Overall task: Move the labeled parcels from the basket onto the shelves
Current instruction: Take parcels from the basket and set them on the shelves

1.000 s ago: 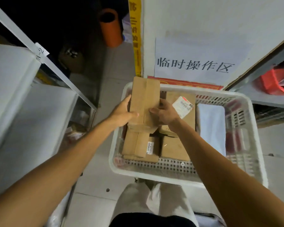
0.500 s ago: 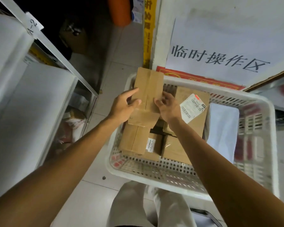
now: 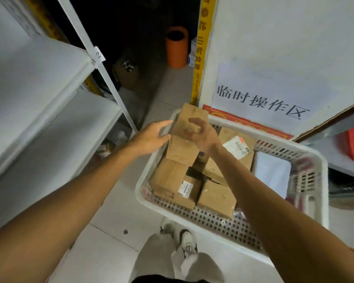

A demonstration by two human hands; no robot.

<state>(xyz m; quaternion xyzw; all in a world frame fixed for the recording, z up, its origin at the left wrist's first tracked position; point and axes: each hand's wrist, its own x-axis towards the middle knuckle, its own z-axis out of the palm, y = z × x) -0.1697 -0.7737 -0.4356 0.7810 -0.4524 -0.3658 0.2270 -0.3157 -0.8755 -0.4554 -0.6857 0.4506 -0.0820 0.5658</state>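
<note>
Over the far left corner of the basket (image 3: 307,160), our fingers meet on a tall brown parcel (image 3: 185,139). Our right hand (image 3: 202,134) curls its fingers against the parcel's front face, thumb raised above them; whether they truly pinch the cardboard we cannot tell. Our left hand (image 3: 151,137) lies flat and spread along the parcel's left edge, fingertips touching it, not clenched. That parcel stands tilted, its lower end resting on the other boxes and its top leaning past the far rim.

Beneath it, a labeled box (image 3: 176,180) lies at the near left of the basket, another brown box (image 3: 217,199) just beside it on the right, and a third with a white label (image 3: 236,147) behind our right wrist. A white packet (image 3: 273,174) sits to the right. White shelves (image 3: 39,94) stand on the left, well apart from the parcel. On the far wall hangs a paper sign (image 3: 264,92).
</note>
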